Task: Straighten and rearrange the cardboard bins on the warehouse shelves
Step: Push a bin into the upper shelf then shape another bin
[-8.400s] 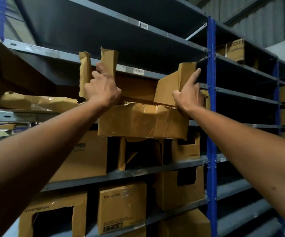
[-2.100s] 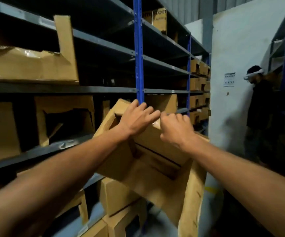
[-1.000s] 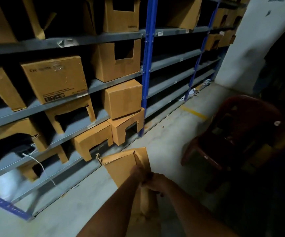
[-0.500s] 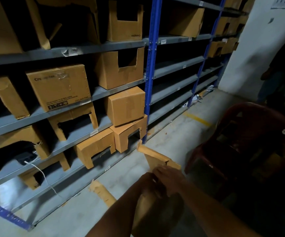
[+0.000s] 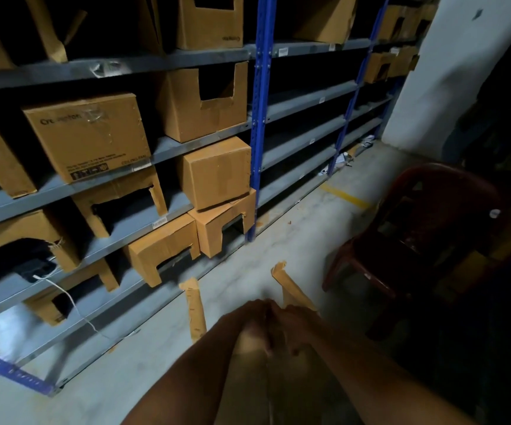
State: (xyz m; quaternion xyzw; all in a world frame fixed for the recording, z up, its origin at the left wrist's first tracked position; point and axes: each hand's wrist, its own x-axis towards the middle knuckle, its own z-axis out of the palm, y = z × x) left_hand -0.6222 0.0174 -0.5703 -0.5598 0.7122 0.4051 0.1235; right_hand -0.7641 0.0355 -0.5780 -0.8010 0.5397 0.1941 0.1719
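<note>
Low in front of me, over the floor, I hold a torn cardboard bin point(image 5: 260, 372). My left hand point(image 5: 242, 320) and my right hand point(image 5: 294, 320) meet at its top edge and both grip it. Two ragged flaps stick up from it, one on the left point(image 5: 194, 308) and one on the right point(image 5: 291, 286). The bin's lower part is dark and blurred. On the grey shelves point(image 5: 168, 148) to my left stand several cardboard bins, among them a closed printed box point(image 5: 85, 133) and a cut-out bin point(image 5: 205, 102).
A blue upright post point(image 5: 258, 118) splits the shelving. A dark red plastic chair point(image 5: 416, 240) stands on the concrete floor to my right. A white cable point(image 5: 70, 305) hangs off a low shelf. A white wall point(image 5: 450, 72) closes the aisle's far end.
The bin came off the upper shelf and down to floor level. In the last half second its two flaps have spread apart and my hands have stayed together on it.
</note>
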